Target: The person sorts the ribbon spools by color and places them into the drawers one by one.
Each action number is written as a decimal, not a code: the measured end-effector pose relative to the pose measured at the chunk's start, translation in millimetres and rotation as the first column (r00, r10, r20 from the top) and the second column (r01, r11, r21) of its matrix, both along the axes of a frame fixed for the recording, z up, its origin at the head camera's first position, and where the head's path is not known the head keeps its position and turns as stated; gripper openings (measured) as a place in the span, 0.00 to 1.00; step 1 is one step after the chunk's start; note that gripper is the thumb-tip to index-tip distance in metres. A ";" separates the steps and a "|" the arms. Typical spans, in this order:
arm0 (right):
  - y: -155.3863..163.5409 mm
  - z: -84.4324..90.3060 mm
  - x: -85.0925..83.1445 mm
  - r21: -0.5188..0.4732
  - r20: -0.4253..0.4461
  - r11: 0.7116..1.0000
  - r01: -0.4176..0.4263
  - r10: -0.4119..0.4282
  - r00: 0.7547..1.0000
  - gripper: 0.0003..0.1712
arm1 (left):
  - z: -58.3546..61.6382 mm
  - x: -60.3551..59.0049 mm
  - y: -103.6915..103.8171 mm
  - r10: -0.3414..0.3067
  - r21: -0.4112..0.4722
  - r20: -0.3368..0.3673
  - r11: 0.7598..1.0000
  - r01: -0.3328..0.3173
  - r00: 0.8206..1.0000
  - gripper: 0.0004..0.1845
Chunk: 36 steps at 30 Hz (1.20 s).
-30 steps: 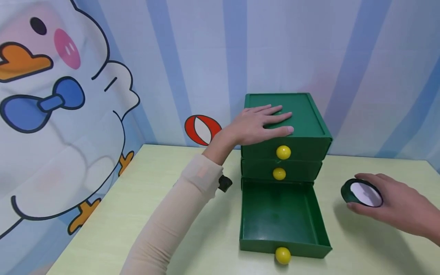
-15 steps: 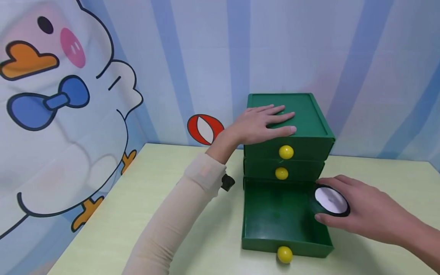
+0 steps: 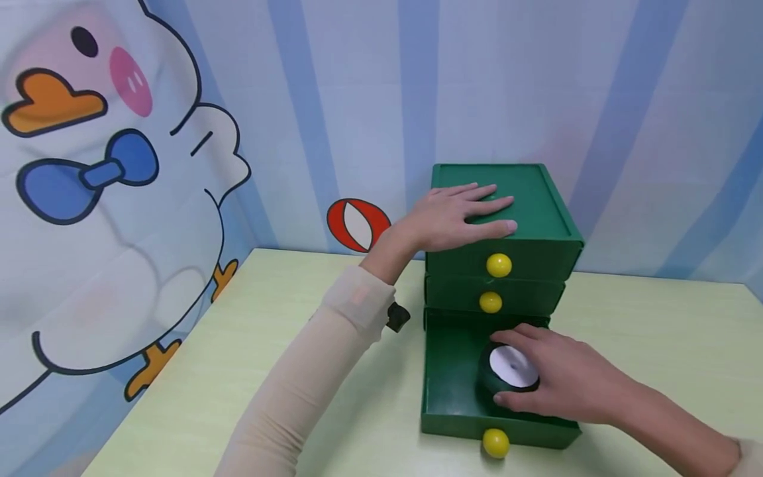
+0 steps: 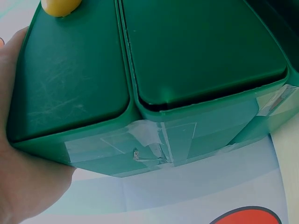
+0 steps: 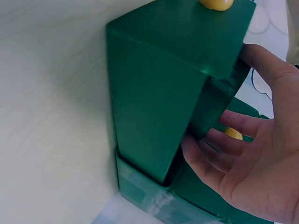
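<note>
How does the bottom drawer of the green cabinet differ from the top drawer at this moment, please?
The bottom drawer is pulled out, its inside showing; the top drawer is pushed in. In the bottom drawer the right hand holds a round dark tin with a white face; nothing of the top drawer's inside shows. The left hand lies flat on the cabinet top, above the top drawer. Both are green with a yellow ball knob.

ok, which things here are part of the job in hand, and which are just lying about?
In play:
- round green tin, held by right hand
- open bottom drawer, tin inside it
- green drawer chest, left hand flat on top

Just there:
- small black object beside chest
- table
- cartoon backdrop
</note>
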State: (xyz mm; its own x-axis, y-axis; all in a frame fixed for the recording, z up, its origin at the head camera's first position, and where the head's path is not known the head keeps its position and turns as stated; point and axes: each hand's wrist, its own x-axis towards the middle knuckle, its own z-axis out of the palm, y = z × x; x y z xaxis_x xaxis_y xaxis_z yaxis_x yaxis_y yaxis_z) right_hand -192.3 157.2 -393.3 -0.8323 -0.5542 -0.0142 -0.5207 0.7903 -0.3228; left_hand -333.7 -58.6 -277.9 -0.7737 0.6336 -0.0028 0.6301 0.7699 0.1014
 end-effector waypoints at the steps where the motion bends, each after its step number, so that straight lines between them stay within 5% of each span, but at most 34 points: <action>1: -1.8 -1.0 -0.6 -0.001 0.007 1.000 -0.006 0.006 1.000 0.45 | -0.1 -0.3 0.1 0.000 -0.002 0.000 1.000 0.000 1.000 0.38; 23: -21.9 -27.5 -8.4 -0.016 0.135 1.000 -0.024 0.026 0.990 0.44 | 0.4 1.5 -0.2 0.000 0.011 0.003 1.000 0.000 1.000 0.38; 36: -21.2 -23.9 -2.1 -0.103 0.303 0.994 -0.044 0.074 0.950 0.32 | 0.9 2.0 1.4 -0.006 0.022 0.010 1.000 0.006 1.000 0.38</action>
